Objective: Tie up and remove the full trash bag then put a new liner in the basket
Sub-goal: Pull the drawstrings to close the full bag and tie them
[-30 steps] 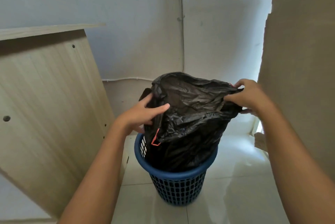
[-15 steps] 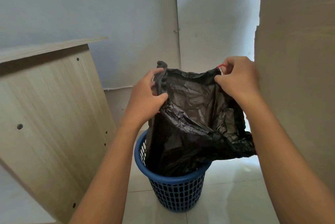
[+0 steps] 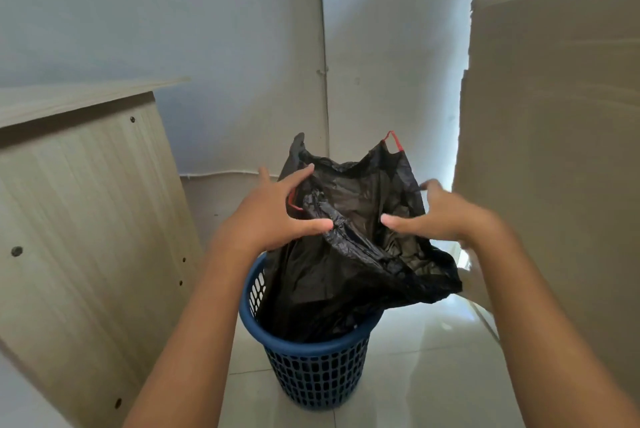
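One black trash bag (image 3: 346, 275) stands in one blue perforated basket (image 3: 311, 368) on the tiled floor (image 3: 433, 375); its lower part sits inside the basket, while its upper part is pulled up above the rim and slumps over the right side. The bag's mouth is open and untied. Two red drawstring loops are visible: one (image 3: 394, 142) standing up at the far right corner of the mouth, one (image 3: 292, 201) partly hidden beside the left hand.

The left hand (image 3: 273, 216) has its fingers spread, the thumb lying on the near fold of the bag and the fingers reaching to the far hem; contact is seen, a firm grip is not. The right hand (image 3: 446, 216) is likewise spread, thumb pointing inward over the plastic, fingers at the right edge; whether it pinches the film cannot be told.

Judgement: the tying step is in hand and not yet done. The next move calls for catching both red loops and drawing them apart to cinch the mouth, then knotting before the lift.

Also present: one wooden panel (image 3: 79, 220) at left, one cardboard sheet (image 3: 554, 150) at right. No new liner is in sight.
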Action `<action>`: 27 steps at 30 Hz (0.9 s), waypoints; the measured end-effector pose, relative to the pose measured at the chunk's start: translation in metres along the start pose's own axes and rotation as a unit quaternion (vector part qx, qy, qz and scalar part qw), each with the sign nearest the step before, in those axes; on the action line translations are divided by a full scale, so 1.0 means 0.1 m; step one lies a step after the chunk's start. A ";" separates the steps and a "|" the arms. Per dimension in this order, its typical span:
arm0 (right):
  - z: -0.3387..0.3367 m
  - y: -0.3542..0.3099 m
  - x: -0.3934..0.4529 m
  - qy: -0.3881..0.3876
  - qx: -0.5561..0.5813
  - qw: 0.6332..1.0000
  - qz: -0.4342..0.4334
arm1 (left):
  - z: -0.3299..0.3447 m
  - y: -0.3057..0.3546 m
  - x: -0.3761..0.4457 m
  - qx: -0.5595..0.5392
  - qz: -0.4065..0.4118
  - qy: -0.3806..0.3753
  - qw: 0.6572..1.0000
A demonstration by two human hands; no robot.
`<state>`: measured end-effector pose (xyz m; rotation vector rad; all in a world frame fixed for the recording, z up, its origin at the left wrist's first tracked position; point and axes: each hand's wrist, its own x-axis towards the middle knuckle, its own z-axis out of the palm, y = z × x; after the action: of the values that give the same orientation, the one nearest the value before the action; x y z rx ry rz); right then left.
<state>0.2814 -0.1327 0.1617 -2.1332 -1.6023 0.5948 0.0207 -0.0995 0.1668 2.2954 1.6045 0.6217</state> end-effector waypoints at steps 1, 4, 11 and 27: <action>0.05 0.07 -0.01 -0.058 -0.043 0.997 0.022 | 0.01 0.01 0.00 0.018 0.000 -0.015 1.000; 0.15 0.19 0.01 -0.102 0.004 0.994 0.039 | 0.08 0.02 0.04 0.005 0.013 -0.002 1.000; -0.04 -0.08 -0.02 -0.008 0.280 0.955 -0.097 | 0.27 0.12 0.09 -0.276 0.080 0.011 0.958; 0.55 -0.16 0.20 0.392 0.552 0.734 -0.049 | 0.97 -0.21 0.29 -0.335 -0.104 0.001 0.936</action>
<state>0.2433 -0.1062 0.1236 -1.0797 -0.5602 0.3500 0.0595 -0.0624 0.0780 1.6043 1.3309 0.9392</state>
